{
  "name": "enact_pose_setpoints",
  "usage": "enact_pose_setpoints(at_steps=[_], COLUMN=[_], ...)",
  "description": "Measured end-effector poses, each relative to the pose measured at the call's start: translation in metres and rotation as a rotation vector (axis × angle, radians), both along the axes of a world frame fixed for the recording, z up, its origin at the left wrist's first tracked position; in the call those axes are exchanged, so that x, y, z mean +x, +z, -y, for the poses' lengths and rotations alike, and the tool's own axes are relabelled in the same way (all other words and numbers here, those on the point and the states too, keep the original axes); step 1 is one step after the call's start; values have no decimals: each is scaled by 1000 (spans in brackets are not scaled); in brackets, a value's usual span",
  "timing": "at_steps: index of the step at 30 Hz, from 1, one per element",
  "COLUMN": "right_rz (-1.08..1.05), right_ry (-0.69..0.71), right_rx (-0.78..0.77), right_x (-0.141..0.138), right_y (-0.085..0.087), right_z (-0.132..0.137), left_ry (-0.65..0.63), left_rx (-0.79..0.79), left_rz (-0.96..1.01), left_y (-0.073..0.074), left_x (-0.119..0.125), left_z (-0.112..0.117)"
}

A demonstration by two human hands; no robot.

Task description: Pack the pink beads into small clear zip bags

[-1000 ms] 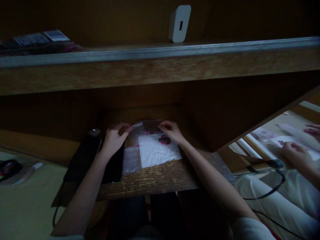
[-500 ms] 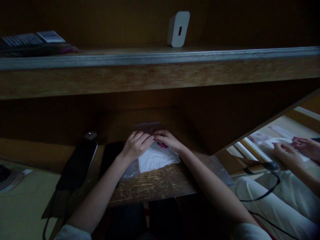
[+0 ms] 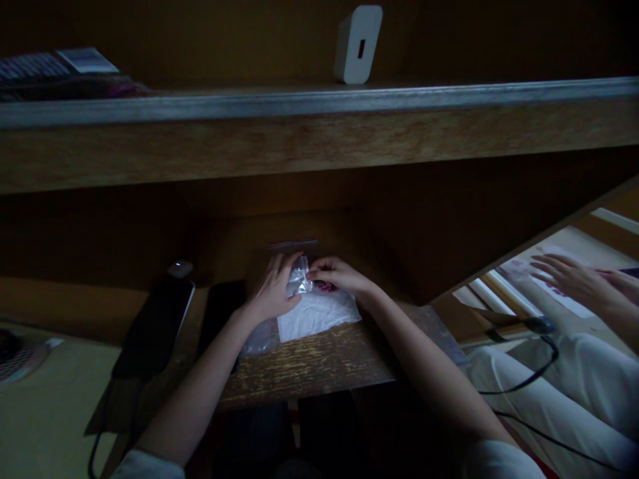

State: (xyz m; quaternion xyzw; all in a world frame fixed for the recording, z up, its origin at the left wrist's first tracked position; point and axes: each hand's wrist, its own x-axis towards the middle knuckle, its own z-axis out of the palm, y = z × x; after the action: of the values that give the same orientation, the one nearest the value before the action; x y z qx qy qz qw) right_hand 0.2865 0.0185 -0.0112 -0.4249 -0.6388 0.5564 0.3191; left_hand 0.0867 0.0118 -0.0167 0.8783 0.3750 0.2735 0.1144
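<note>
A small clear plastic bag (image 3: 299,276), shiny and crinkled, stands between my two hands over a white cloth or paper sheet (image 3: 312,318). My right hand (image 3: 339,275) pinches the bag's right edge between thumb and fingertips. My left hand (image 3: 273,291) is at the bag's left side, thumb and fingers spread apart around it; any contact there is hard to make out. Dark pink beads (image 3: 327,287) lie on the white sheet, partly covered by my right hand. Another clear plastic bag (image 3: 262,338) rests by my left wrist.
A black phone-like slab (image 3: 222,309) and a dark device with a cable (image 3: 152,326) are left of my arm. A shelf edge (image 3: 319,103) crosses above, carrying a white charger (image 3: 360,46) and a packet (image 3: 74,70). At right, a co-worker's hands (image 3: 574,279) are over another surface.
My left hand has opened and drawn back left, uncovering the small plastic bag. My right hand has barely moved. The co-worker's hands have shifted, and the view has tilted slightly.
</note>
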Motion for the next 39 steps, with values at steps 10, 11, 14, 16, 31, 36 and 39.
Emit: enact_pose_setpoints(at_steps=[10,11,14,16,31,36,39], right_rz=[47,44,24,15,23,75,62], right_ry=[55,55,80,120,142,155,158], right_rx=[83,78,54,35,129,136,196], right_x=[3,3,5,6,12,6,1], right_y=[-5,-6,-6,-6,1,-4,-5], right_z=[-3,-3,-3,-3,-4,0,1], left_ry=[128,129,117,104,-1,-34,-26], left_rx=[79,83,86,82,97,122,124], left_rz=[-224,-228,-213,-198,-118,-133,-157], left_y=[0,-1,-3,-4,-4,-5,-5], left_x=[3,3,2,1,0,1,2], left_z=[-1,-1,-2,-2,-2,-1,0])
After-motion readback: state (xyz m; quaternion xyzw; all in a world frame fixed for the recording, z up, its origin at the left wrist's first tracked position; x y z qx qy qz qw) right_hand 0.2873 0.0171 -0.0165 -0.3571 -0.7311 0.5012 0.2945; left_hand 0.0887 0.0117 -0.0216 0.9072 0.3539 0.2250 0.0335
